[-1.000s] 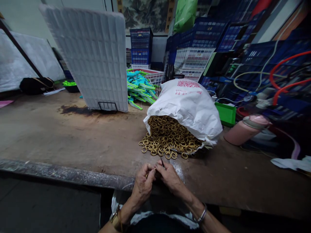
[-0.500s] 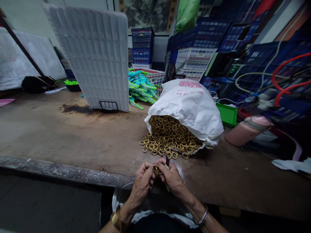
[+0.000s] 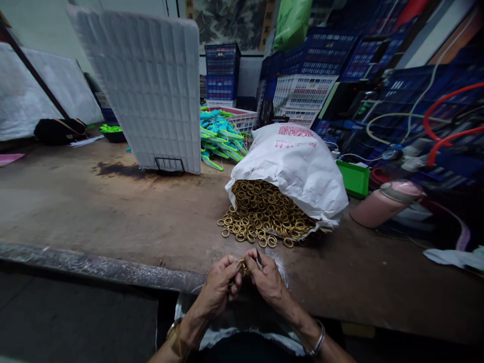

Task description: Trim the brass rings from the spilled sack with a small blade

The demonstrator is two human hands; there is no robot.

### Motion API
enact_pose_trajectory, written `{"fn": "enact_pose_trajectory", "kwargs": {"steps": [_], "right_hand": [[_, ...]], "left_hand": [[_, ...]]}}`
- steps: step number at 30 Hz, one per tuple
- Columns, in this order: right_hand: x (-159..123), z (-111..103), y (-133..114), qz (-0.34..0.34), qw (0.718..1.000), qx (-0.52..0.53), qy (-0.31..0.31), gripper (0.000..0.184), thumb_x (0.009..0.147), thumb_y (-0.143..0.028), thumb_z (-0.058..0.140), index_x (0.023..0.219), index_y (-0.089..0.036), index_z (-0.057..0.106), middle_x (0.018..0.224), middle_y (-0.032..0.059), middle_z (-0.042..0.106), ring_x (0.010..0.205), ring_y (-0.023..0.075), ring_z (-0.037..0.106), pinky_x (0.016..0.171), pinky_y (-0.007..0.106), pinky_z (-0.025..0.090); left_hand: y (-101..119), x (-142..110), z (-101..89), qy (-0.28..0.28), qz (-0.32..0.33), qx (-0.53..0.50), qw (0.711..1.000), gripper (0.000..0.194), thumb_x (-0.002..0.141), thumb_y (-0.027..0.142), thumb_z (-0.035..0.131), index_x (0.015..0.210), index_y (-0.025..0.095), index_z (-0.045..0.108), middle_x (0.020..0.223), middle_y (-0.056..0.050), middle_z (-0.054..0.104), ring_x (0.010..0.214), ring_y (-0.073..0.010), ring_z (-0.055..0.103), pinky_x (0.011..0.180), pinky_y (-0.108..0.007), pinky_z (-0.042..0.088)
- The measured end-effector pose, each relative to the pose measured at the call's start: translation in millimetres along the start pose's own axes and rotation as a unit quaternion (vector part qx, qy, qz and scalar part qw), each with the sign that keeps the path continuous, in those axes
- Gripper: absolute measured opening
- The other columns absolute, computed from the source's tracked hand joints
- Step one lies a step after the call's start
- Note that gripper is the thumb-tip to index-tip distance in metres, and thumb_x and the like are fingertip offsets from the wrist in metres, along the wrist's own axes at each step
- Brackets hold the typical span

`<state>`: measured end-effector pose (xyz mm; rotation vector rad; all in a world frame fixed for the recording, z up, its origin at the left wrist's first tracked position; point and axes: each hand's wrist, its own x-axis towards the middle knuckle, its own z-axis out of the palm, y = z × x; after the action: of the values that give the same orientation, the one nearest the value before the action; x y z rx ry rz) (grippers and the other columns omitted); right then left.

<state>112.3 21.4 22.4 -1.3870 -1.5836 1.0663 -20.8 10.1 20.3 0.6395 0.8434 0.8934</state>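
Close together at the table's front edge, my two hands meet around a few brass-coloured rings (image 3: 244, 267). My left hand (image 3: 221, 280) is closed, pinching the rings between thumb and fingers. The thumb and forefinger of my right hand (image 3: 269, 278) press at their other side. A small knife (image 3: 259, 258) lies in my right hand; its dark blade tip pokes up between the fingers, and the handle is mostly hidden. Just beyond, many similar rings (image 3: 264, 214) spill out of a white woven sack (image 3: 291, 161) lying on its side.
A tall white ribbed panel (image 3: 151, 96) stands on the brown table (image 3: 94, 217). Behind it are green and blue plastic pieces (image 3: 221, 136). A pink bottle (image 3: 385, 204) and a green tray (image 3: 352, 179) sit right of the sack. Stacked crates (image 3: 306, 93) line the back.
My right hand has turned slightly, so the knife blade shows less and tilts differently. My left hand and wrist have shifted a little left. The sack and loose rings have stayed put.
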Motion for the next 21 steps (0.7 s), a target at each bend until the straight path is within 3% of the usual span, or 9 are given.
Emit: {"fn": "enact_pose_trajectory", "kwargs": {"steps": [3, 8, 12, 16, 21], "right_hand": [[2, -3, 1, -0.041, 0.998, -0.054, -0.002, 0.025, 0.084, -0.036, 0.038, 0.068, -0.020, 0.049, 0.057, -0.0033, 0.045, 0.054, 0.0107, 0.042, 0.052, 0.021, 0.034], [5, -11, 13, -0.080, 0.976, -0.197, 0.041, 0.016, 0.082, -0.021, 0.036, 0.076, -0.019, 0.051, 0.073, 0.0019, 0.054, 0.066, 0.0137, 0.048, 0.062, 0.023, 0.035], [-1, -10, 21, -0.070, 0.953, -0.295, -0.016, 0.021, 0.072, -0.010, 0.038, 0.083, -0.020, 0.052, 0.071, 0.0012, 0.058, 0.062, 0.0133, 0.049, 0.058, 0.023, 0.029], [-5, -5, 15, -0.056, 0.936, -0.339, -0.080, 0.032, 0.063, -0.006, 0.039, 0.088, -0.020, 0.053, 0.068, 0.0004, 0.060, 0.058, 0.0127, 0.049, 0.054, 0.024, 0.023], [-4, -4, 11, -0.036, 0.928, -0.357, -0.100, 0.035, 0.061, -0.007, 0.037, 0.090, -0.019, 0.053, 0.067, 0.0015, 0.062, 0.056, 0.0131, 0.049, 0.053, 0.025, 0.021]], "left_hand": [[-1, 1, -0.5, 0.010, 0.012, 0.026, 1.000, 0.032, 0.071, 0.044, 0.060, 0.072, 0.019, 0.040, 0.051, 0.008, 0.050, 0.033, -0.0013, 0.032, 0.031, -0.012, 0.021], [-3, 6, -1.9, 0.086, 0.077, 0.130, 0.985, 0.035, 0.069, 0.050, 0.058, 0.072, 0.019, 0.042, 0.054, 0.006, 0.054, 0.033, -0.0023, 0.034, 0.030, -0.013, 0.025], [-5, 8, -2.8, 0.092, 0.112, 0.162, 0.976, 0.036, 0.069, 0.051, 0.057, 0.073, 0.019, 0.043, 0.054, 0.005, 0.055, 0.033, -0.0033, 0.034, 0.032, -0.015, 0.025], [-8, 7, -2.5, 0.079, 0.131, 0.178, 0.972, 0.032, 0.071, 0.049, 0.056, 0.070, 0.019, 0.045, 0.043, 0.010, 0.042, 0.032, -0.0037, 0.031, 0.034, -0.016, 0.025], [-9, 6, -0.4, 0.061, 0.130, 0.172, 0.975, 0.030, 0.072, 0.047, 0.055, 0.071, 0.019, 0.044, 0.047, 0.010, 0.042, 0.035, -0.0037, 0.031, 0.036, -0.016, 0.026]]}}
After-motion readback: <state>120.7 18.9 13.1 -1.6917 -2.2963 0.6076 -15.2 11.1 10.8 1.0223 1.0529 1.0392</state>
